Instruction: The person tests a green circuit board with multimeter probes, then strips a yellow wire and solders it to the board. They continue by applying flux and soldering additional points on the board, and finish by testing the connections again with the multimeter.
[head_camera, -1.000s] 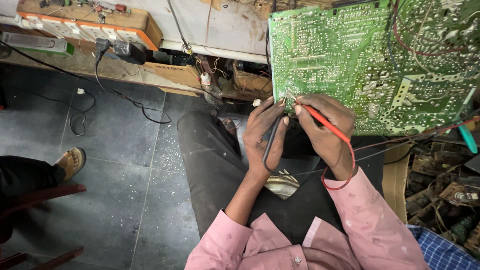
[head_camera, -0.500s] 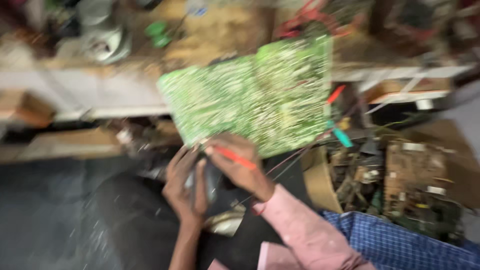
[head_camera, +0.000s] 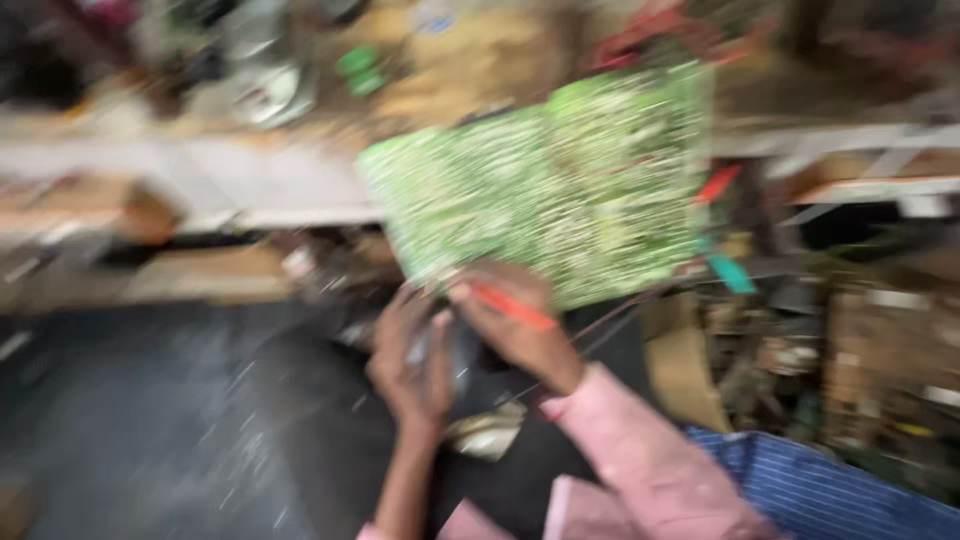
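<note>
Right hand (head_camera: 520, 335) pinches a red probe (head_camera: 512, 307) below the board (head_camera: 560, 190); stiff, light, fragile, best held by edges.

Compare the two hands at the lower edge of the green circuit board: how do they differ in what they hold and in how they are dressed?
The right hand holds a red probe; the left hand holds something dark, too blurred to identify. The right arm wears a pink sleeve to the wrist; the left forearm is bare. Both hands meet at the lower edge of the green circuit board.
</note>
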